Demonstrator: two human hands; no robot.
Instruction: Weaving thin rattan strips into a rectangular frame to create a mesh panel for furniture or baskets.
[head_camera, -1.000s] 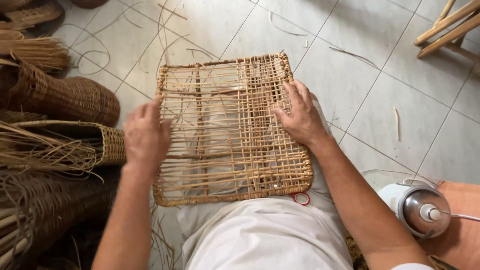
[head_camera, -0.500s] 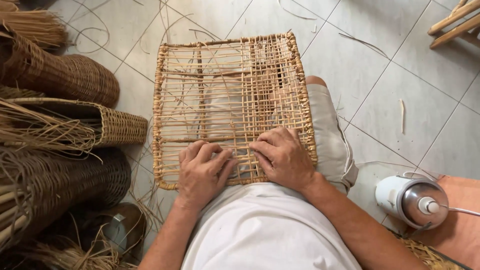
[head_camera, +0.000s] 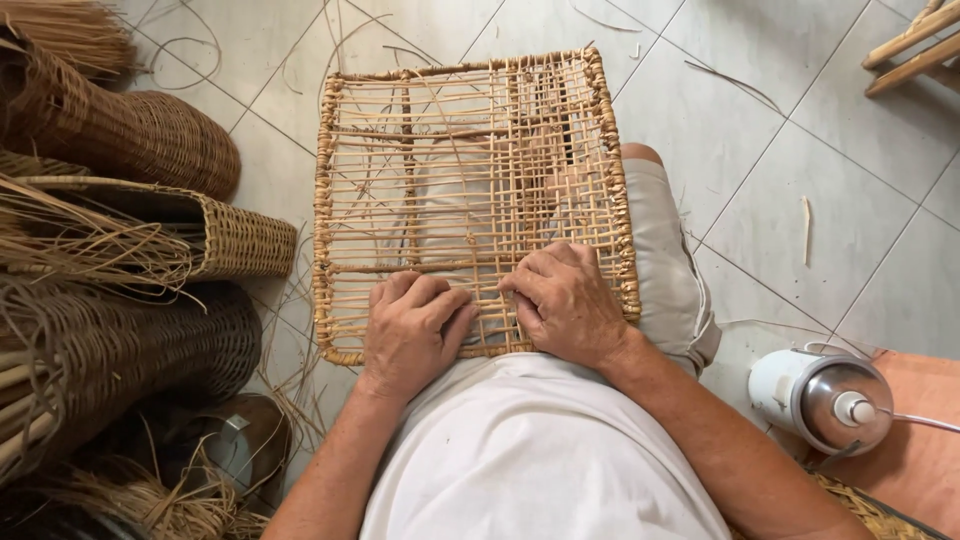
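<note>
1. Rattan, pale and open-woven: a square woven panel (head_camera: 470, 190) lies flat across the seated person's lap, its near edge against the white shirt, so the lap serves as a bench and both hands can press down on it.
2. The left hand (head_camera: 410, 335) rests palm-down on the near rows, fingers curled and bunched onto the strands; whether it pinches one I cannot tell.
3. The right hand (head_camera: 565, 300) sits just beside it, fingertips nearly touching the left's, knuckles raised, fingers bent down into the weave as though seating a strand. Working close together lets one hand steady the spot the other handles.
4. Beyond the fingertips the panel's far half is looser, the shorts (head_camera: 670, 270) showing through.
5. Out past the left hand lie stacked woven baskets (head_camera: 130, 140) and loose fibre bundles (head_camera: 80, 240), within reach.
6. Past the right forearm stands a white and metal appliance (head_camera: 822, 398) on the tiled floor (head_camera: 800, 130).
</note>
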